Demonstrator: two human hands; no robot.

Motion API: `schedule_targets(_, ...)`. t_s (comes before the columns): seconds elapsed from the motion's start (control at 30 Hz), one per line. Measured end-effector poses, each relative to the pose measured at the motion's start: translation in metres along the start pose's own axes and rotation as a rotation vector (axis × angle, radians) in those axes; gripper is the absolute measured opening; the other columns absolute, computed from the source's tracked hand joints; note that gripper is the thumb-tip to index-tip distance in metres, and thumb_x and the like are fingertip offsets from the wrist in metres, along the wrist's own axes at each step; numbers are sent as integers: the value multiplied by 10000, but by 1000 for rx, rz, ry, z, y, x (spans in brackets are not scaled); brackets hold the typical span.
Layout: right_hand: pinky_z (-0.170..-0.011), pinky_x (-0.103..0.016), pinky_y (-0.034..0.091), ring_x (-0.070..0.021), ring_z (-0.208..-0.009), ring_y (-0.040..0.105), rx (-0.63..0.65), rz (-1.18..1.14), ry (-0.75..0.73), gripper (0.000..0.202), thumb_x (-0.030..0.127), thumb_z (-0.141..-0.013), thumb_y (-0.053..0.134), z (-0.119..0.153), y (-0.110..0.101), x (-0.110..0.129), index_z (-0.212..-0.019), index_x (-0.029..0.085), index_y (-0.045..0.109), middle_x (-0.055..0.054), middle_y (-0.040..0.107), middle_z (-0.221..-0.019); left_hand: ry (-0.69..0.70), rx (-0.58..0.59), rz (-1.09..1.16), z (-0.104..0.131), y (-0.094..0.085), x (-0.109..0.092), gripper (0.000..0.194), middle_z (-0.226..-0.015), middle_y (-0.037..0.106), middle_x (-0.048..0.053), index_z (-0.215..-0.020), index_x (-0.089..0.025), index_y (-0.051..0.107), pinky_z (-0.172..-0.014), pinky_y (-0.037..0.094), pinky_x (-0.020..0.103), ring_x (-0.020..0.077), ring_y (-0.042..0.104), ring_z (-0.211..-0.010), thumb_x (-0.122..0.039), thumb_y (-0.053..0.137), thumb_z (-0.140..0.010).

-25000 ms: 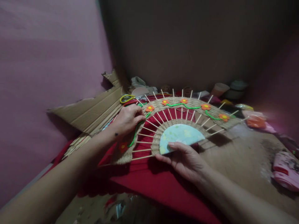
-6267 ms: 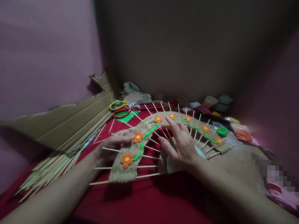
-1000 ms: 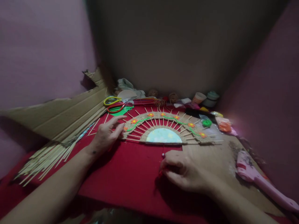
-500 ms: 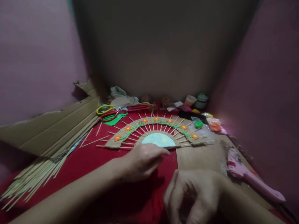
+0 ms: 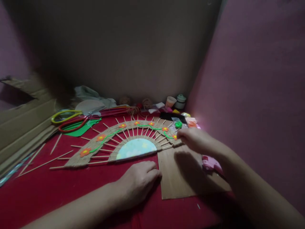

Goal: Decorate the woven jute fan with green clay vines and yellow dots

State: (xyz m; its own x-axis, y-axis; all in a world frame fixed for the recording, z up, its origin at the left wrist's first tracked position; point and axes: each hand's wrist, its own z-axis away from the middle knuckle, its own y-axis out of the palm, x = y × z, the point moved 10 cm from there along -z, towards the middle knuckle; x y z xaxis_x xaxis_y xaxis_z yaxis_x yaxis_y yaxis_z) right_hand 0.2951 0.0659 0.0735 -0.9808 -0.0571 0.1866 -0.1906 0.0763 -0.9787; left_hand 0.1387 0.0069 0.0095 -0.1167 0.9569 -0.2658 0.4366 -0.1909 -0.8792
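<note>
A half-round fan [image 5: 136, 149] of thin sticks and woven twine lies across the red cloth and a cardboard sheet. Its centre is pale blue, and orange flowers joined by green wavy lines run along the outer band. My left hand [image 5: 141, 181] rests below the fan, by the cardboard's left edge, with fingers curled closed; anything inside is hidden. My right hand [image 5: 196, 140] is over the fan's right end, beside the last flower [image 5: 175, 137]. Its fingers are bunched together, and what they hold, if anything, is hidden. Just behind it sits a lump of green clay [image 5: 178, 124] on plastic.
Scissors [image 5: 71, 121] with yellow and red handles lie at the left over green paper [image 5: 82, 128]. The cardboard sheet [image 5: 176, 178] extends under a pink glue gun [image 5: 211, 163], partly behind my right arm. A cup [image 5: 170, 101] and a jar [image 5: 180, 101] stand at the back.
My right hand has moved from the near edge up to the fan's right end. My left hand has drawn back from the fan's centre. The view has turned right.
</note>
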Motion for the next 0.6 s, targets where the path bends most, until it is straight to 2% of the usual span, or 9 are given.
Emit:
schedule_targets(0.07,-632,-243,386,-163,-746,594,-71,43,123,261,85,-765,492,-16,-11,-36,-899,189,691,-64,693,-862,-1,-30,6,0,-1,0,260,-765,561,64,-948,-125,607,-535,359,272,163,470,-630,-123,349,-921)
schedule_targets(0.13,-626,-248,393,-172,-742,612,-117,75,248,277,77,-773,466,-32,-22,-67,-909,162,692,-77,697,-841,2,-47,1,0,-1,-1,253,-760,561,65,-945,-122,610,-530,357,273,163,468,-625,-125,357,-924)
schedule_targets(0.23,-639,-240,415,-165,-761,634,-92,91,349,256,104,-800,492,-56,-20,-92,-969,151,678,-78,704,-855,7,-56,-19,1,0,-1,235,-756,563,68,-941,-117,610,-523,353,277,167,470,-624,-125,376,-918)
schedule_targets(0.3,-683,-260,446,-170,-805,636,-51,106,381,202,219,-842,545,-73,-9,-98,-992,147,660,-85,696,-904,16,-52,-14,2,0,-2,224,-759,565,70,-939,-116,607,-525,358,279,169,472,-625,-124,384,-912)
schedule_targets(0.37,-741,-315,481,-174,-844,632,-5,123,414,269,360,-871,560,-88,8,-101,-1013,143,632,-76,675,-968,24,-51,-1,2,-2,-3,224,-766,568,73,-946,-117,603,-530,367,278,170,477,-631,-122,382,-908)
schedule_targets(0.43,-776,-364,495,-174,-865,630,35,135,450,319,428,-874,559,-98,24,-102,-1006,144,618,-63,661,-993,29,-48,2,2,-3,-4,229,-770,574,73,-957,-120,601,-533,372,278,169,479,-631,-120,378,-902)
schedule_targets(0.53,-753,-348,488,-216,-897,638,45,135,489,277,345,-801,646,-104,35,-102,-975,130,630,-106,670,-995,23,-23,-32,2,-4,-6,219,-772,581,69,-950,-126,603,-540,375,285,172,480,-634,-123,393,-885)
schedule_targets(0.6,-681,-340,470,-293,-905,645,6,117,512,313,251,-725,672,-101,31,-101,-997,104,628,-184,668,-997,18,7,-68,2,-1,-7,206,-772,583,67,-940,-131,604,-547,379,293,176,483,-641,-130,408,-874)
